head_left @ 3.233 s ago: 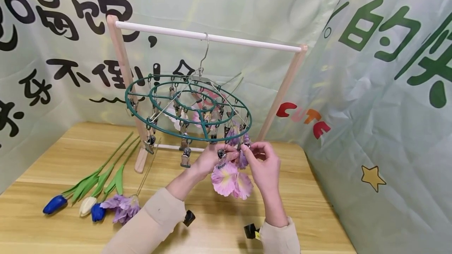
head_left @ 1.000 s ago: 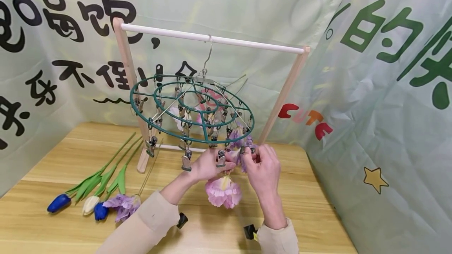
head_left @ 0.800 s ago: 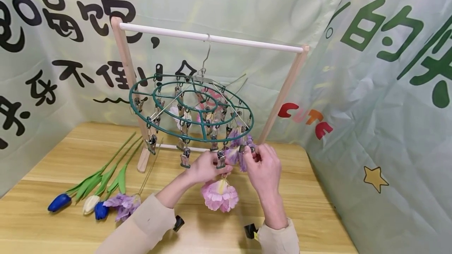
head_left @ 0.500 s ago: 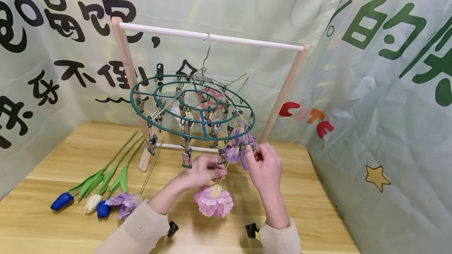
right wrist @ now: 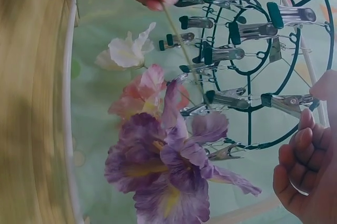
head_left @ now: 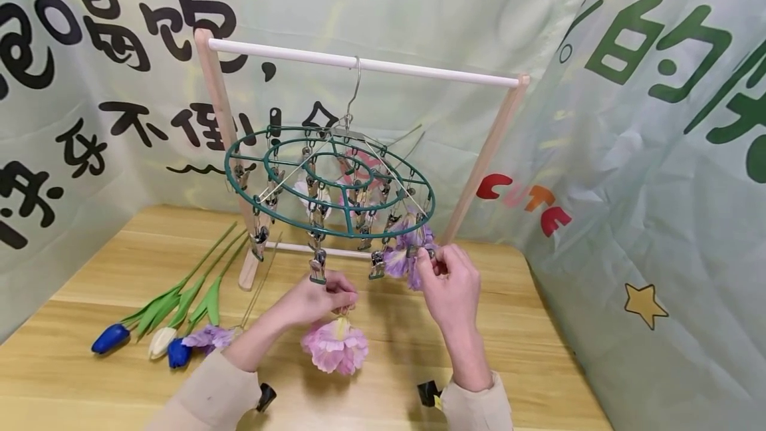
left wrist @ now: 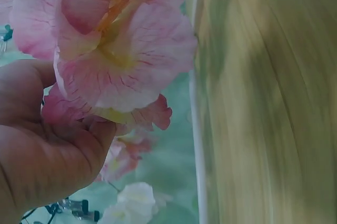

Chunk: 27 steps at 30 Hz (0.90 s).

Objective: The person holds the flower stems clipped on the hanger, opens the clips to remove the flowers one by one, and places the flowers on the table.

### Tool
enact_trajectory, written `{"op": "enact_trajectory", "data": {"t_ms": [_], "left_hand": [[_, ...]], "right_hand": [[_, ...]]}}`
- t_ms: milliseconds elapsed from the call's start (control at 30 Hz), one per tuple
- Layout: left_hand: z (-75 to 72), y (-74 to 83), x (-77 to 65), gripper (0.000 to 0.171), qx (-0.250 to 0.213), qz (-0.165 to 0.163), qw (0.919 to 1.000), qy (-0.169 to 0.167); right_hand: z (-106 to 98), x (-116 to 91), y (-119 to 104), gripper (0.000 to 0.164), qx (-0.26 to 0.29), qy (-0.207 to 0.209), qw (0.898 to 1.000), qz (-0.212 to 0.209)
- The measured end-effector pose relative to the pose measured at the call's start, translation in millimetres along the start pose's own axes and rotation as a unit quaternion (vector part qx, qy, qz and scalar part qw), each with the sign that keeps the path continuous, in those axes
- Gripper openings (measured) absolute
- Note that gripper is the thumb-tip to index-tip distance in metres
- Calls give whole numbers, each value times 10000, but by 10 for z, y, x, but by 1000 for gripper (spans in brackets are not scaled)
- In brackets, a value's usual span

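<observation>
My left hand holds a pink artificial flower by its stem just behind the bloom, below the hanger's front edge. In the right wrist view, the thin stem runs from that hand toward the hanging clips. A round green clip hanger hangs by its hook from the rack. At its right side my right hand pinches a metal clip between thumb and fingers. Beside that clip hangs a purple flower, bloom downward. Whether the stem touches the pinched clip cannot be told.
Left on the wooden table lie two blue tulips, a white tulip and another purple flower. White and pink-red blooms hang farther back. The rack's wooden legs flank the hanger.
My left hand has moved left and slightly down with the pink flower, away from the hanging purple flower. The bloom now faces downward. My right hand stays at the hanger's right-side clip.
</observation>
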<state>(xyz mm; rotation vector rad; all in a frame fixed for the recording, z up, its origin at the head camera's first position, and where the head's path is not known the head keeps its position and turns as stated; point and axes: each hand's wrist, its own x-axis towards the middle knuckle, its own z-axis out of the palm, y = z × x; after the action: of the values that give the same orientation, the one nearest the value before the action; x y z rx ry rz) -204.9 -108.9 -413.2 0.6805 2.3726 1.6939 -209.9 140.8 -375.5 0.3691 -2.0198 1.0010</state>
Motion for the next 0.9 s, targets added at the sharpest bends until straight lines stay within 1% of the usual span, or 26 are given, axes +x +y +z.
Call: {"op": "enact_trajectory", "data": {"t_ms": [100, 167, 233, 300, 467, 667, 833, 900], "left_hand": [[-80, -35, -32, 10, 273, -43, 9996, 113], [-133, -67, -50, 10, 410, -151, 9989, 168], [-185, -98, -69, 13, 414, -330, 9983, 250], [-242, -130, -87, 14, 322, -539, 9976, 299], [-402, -190, -138, 18, 77, -969, 9949, 279], [-600, -308, -179, 22, 273, -1333, 9902, 310], [-752, -428, -192, 21, 248, -1772, 9831, 391], [-810, -474, -203, 23, 252, -1867, 9813, 404]], "right_hand": [[-5, 2, -15, 30, 108, 51, 9998, -139], [-10, 1, -24, 29, 161, 74, 9996, -218], [-14, 0, -35, 28, 220, 94, 9993, -300], [-20, -2, -48, 27, 302, 106, 9988, -365], [-28, -3, -89, 24, 563, 181, 9964, -599], [-25, -11, -164, 24, 837, 231, 9916, -957], [14, -32, -194, 22, 960, 274, 9853, -1389], [28, -41, -212, 20, 1026, 294, 9820, -1561]]}}
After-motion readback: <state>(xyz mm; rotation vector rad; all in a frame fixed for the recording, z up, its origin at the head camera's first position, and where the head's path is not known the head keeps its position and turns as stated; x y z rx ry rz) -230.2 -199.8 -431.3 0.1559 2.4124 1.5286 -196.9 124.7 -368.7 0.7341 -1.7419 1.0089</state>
